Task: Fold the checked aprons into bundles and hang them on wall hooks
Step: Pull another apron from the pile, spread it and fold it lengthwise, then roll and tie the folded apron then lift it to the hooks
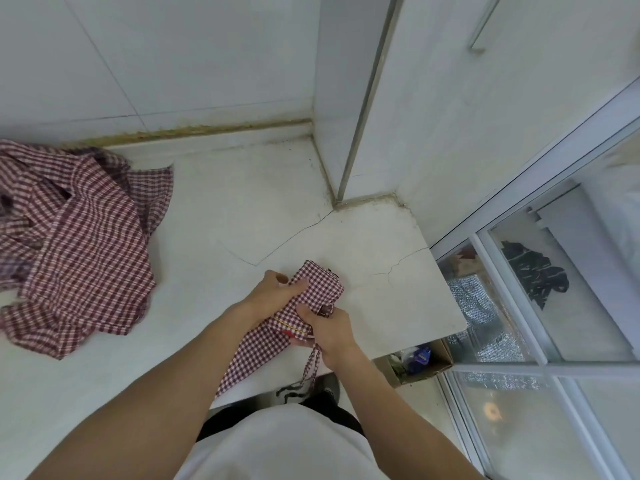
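A cardboard box point(420, 363) stands on the floor below the right end of the white tabletop point(242, 209), next to the glass partition point(540, 306). It is open at the top and holds a blue packet point(417, 358) and some other small items too blurred to tell apart.

The folded apron point(311, 299) lies near the front right edge of the tabletop, a narrow bundle of small red-and-white check. Its far end is rolled or folded thick and tight; its near end runs out flat and long toward the tabletop's front edge, reaching just over it. A yellow stitched line and a small red mark cross the cloth between the two hands. A thin checked strap point(310, 365) hangs from the bundle down past the tabletop's edge.

The left hand point(273, 292) grips the thick end from the left side, fingers curled over the top of the cloth. The right hand point(329, 329) clutches the bundle lower down, thumb on top and fingers wrapped round the cloth where the strap comes out.

A heap of unfolded aprons point(72, 237) in a larger red-and-white check lies crumpled at the far left of the tabletop, well apart from the bundle, close to the tiled wall point(156, 57)
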Demonstrator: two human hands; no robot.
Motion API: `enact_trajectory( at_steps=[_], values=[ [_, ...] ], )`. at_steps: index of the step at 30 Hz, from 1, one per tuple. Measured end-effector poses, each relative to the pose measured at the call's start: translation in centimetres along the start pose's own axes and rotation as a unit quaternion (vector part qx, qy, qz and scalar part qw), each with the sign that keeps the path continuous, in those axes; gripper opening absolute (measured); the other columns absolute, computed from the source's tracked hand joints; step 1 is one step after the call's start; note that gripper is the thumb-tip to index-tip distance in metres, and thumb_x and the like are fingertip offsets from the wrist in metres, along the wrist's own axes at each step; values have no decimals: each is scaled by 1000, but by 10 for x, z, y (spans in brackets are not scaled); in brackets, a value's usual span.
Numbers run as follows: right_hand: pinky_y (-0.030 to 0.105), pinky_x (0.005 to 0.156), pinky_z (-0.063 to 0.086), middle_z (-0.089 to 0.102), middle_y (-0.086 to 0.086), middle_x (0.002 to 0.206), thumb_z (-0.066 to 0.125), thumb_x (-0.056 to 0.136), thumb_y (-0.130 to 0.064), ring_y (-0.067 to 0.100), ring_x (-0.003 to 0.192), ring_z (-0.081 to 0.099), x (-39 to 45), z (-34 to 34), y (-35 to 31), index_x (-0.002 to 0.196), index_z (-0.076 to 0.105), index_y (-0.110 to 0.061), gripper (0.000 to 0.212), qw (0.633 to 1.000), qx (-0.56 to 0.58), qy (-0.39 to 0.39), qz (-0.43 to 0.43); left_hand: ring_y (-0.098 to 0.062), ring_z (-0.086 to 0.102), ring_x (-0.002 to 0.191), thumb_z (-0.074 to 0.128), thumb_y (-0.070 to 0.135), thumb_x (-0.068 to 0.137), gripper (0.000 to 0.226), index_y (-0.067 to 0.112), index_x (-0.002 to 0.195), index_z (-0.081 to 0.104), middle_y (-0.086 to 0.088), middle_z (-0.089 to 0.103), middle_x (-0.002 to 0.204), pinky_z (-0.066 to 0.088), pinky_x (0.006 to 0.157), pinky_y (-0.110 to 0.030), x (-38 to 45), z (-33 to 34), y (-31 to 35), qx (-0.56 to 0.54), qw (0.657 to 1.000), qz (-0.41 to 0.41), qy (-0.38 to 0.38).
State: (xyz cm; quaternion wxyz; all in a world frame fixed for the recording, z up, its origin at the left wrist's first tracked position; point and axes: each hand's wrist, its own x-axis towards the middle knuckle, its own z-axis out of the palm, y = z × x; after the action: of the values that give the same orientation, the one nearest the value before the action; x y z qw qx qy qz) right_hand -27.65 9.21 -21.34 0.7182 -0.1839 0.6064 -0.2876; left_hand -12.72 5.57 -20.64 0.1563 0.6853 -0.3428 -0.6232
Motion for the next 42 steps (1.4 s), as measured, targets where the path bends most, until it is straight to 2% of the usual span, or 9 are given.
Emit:
enact_trajectory(
  at_steps=[3, 7, 11, 16, 23, 29, 33, 38, 42],
  values=[
    [50, 71, 62, 72, 15, 110, 78, 84, -12, 30, 92, 73, 1, -3, 3, 116, 63, -3, 36, 998, -23, 11, -51, -24, 72, 94, 76, 74, 58, 89, 8, 116, 64, -7, 74, 105, 58, 89, -41, -1, -4, -4, 5, 997, -28, -76],
    [53, 79, 60, 68, 7, 119, 83, 78, -11, 26, 105, 68, -1, -4, 10, 127, 56, -15, 56, 994, -31, 11, -109, -24, 69, 104, 83, 68, 53, 93, 16, 125, 57, -6, 70, 115, 56, 94, -42, -8, -5, -8, -55, 992, -6, -117],
    [47, 88, 59, 69, 1, 116, 84, 77, -13, 21, 106, 67, -2, -8, 16, 120, 59, -23, 51, 983, -35, 58, -172, -23, 60, 114, 75, 33, 85, 62, 26, 136, 38, -2, 59, 127, 51, 99, -42, -17, -2, -3, -57, 985, 7, -164],
    [46, 82, 60, 73, 6, 106, 85, 76, -25, 22, 94, 71, -5, -6, 4, 99, 65, -21, 30, 983, -89, 78, -139, -17, 58, 115, 67, 35, 93, 54, 24, 140, 43, 2, 58, 130, 46, 107, -44, -24, -6, -2, 28, 991, 75, -109],
    [30, 62, 49, 73, 4, 108, 81, 80, -34, 17, 89, 67, -23, -10, -36, 119, 65, -14, 47, 977, -116, -155, -94, -12, 62, 112, 55, 32, 100, 26, 32, 125, 51, 6, 64, 124, 49, 103, -39, -45, -10, 16, -5, 982, 178, -56],
    [26, 58, 50, 75, 0, 91, 83, 80, -19, 12, 77, 68, -27, -1, -62, 104, 71, -11, 28, 954, -184, -116, -206, -9, 60, 112, 57, 45, 96, 37, 30, 129, 49, 9, 62, 124, 47, 106, -42, -56, -21, 41, 31, 978, 207, -22],
    [29, 53, 50, 73, 10, 90, 83, 80, -18, 20, 73, 66, -38, 4, -76, 106, 70, -4, 32, 940, -212, -139, -228, -13, 64, 112, 75, 76, 60, 89, 27, 132, 54, 8, 66, 123, 50, 101, -39, -67, -35, 55, 14, 980, 189, -52],
    [44, 92, 56, 72, 6, 115, 86, 76, -18, 24, 108, 68, -49, 7, -91, 120, 66, -13, 49, 914, -254, -243, -200, -14, 69, 102, 85, 43, 64, 66, 19, 120, 62, 3, 71, 113, 58, 86, -31, -80, -44, 87, -58, 962, 266, -20],
    [40, 98, 54, 71, 6, 117, 83, 78, -7, 22, 112, 67, -57, 12, -101, 120, 66, -10, 45, 925, -209, -258, -186, -20, 71, 92, 86, 39, 59, 53, 13, 101, 67, -2, 74, 98, 59, 81, -36, -79, -49, 103, -55, 943, 322, 58]
  ],
)
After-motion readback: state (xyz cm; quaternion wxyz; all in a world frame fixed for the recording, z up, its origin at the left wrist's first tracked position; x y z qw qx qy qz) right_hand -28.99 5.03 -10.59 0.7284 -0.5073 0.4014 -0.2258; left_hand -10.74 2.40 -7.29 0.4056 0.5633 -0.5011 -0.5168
